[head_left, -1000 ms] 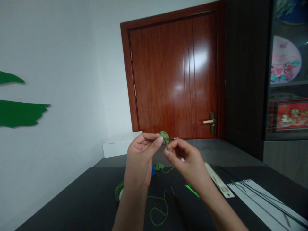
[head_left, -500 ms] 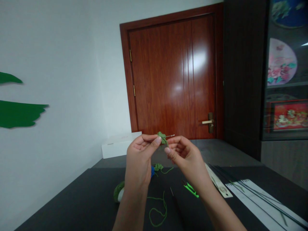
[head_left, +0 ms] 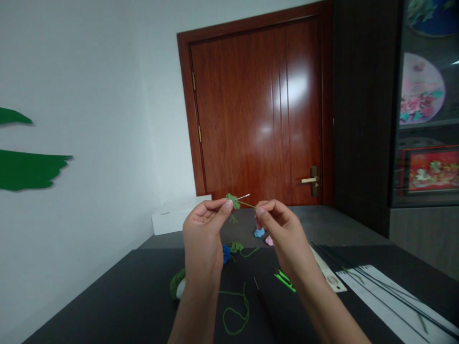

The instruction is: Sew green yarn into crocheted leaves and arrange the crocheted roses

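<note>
Between the thumb and fingertips of my left hand [head_left: 205, 220] is a small green crocheted piece [head_left: 234, 201]. A thin silver needle [head_left: 244, 197] sticks out of it toward the right; its other end is hidden by the hand. My right hand [head_left: 278, 222] is closed in a pinch on a strand of green yarn [head_left: 247, 205], which runs straight from the crocheted piece. A short tuft of yarn hangs under the piece. Both hands are raised above the table, a little apart.
On the dark table [head_left: 107, 296] lie a green yarn ball [head_left: 177, 283], a blue piece [head_left: 226, 254], another green crocheted piece [head_left: 236, 247], a dark-handled hook [head_left: 261, 301], green thread snips [head_left: 285, 281] and dark stems [head_left: 387, 289] across white paper [head_left: 373, 306]. Behind stands a white box [head_left: 170, 220].
My right hand has moved slightly away to the right, and the yarn between the hands is now stretched straight. My left hand has shifted a little left with the crocheted piece and needle.
</note>
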Available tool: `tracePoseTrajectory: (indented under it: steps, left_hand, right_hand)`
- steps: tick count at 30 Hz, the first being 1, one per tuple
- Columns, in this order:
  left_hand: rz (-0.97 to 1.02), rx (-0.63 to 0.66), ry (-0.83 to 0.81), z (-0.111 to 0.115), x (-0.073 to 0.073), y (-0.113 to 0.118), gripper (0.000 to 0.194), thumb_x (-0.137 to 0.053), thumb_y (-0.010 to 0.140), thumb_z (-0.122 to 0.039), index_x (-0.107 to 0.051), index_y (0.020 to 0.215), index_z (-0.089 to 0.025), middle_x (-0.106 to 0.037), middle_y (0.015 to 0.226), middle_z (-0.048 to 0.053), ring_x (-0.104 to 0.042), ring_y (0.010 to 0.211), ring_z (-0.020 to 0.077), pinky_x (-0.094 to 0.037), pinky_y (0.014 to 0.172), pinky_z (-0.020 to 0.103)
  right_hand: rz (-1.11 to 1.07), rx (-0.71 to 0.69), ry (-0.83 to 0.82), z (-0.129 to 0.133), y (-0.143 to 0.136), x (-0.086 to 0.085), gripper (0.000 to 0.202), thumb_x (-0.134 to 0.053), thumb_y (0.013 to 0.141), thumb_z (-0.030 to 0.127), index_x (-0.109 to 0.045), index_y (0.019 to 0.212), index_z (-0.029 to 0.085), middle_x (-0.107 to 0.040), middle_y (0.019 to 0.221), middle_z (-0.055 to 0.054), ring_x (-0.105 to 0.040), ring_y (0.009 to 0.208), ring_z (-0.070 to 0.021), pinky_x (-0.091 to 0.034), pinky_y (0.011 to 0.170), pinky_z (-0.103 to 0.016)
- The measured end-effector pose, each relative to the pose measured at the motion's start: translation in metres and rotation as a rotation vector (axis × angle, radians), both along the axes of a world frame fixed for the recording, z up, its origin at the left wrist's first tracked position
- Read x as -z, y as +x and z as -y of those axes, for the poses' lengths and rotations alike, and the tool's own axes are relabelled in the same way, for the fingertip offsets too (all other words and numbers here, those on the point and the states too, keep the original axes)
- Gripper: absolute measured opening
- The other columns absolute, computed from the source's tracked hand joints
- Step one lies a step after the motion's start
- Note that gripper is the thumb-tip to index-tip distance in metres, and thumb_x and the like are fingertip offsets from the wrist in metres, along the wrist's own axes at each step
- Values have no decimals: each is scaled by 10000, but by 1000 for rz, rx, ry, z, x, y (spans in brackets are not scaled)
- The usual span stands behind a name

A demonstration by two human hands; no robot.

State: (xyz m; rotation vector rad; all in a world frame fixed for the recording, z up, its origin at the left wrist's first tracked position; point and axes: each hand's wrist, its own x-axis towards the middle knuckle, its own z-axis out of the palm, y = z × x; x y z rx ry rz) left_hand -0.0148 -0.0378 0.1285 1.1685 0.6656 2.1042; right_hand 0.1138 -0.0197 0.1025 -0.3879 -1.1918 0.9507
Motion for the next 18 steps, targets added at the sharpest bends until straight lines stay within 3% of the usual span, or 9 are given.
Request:
tracePoseTrajectory:
  steps: [3,6,12,18]
  left_hand:
    - [4,33,-32,0,0,2,164,-835,642,-140,-722,761,-125,-743,765,54,-681,727,135,-521,802,289]
    - [-8,76,-65,2,1,6,168,-836,638,-143,-720,757,-121,-739,741,52,-679,707,136,-524,784,288]
    - [16,161,-75,6,0,11,176,-840,628,-143,-710,744,-123,-744,749,54,-691,731,144,-534,806,294]
    - [33,165,-67,5,-1,7,195,-847,629,-142,-712,770,-127,-749,794,55,-696,769,147,-534,838,303]
  right_hand:
    - [-229,-170,-40,1,-4,-1,314,-784,755,344,-523,681,186,-638,930,-28,-463,580,-70,-383,533,-222]
    - [-362,-258,-45,4,-7,-2,312,-760,784,321,-490,693,193,-650,901,-25,-416,548,-60,-329,482,-205]
    - [-249,-187,-69,4,-8,-3,262,-755,806,405,-597,811,196,-593,672,31,-391,465,-61,-320,427,-212]
    - [-268,-184,-84,2,-6,-3,254,-842,702,307,-709,885,191,-722,762,-17,-611,578,-104,-515,534,-230]
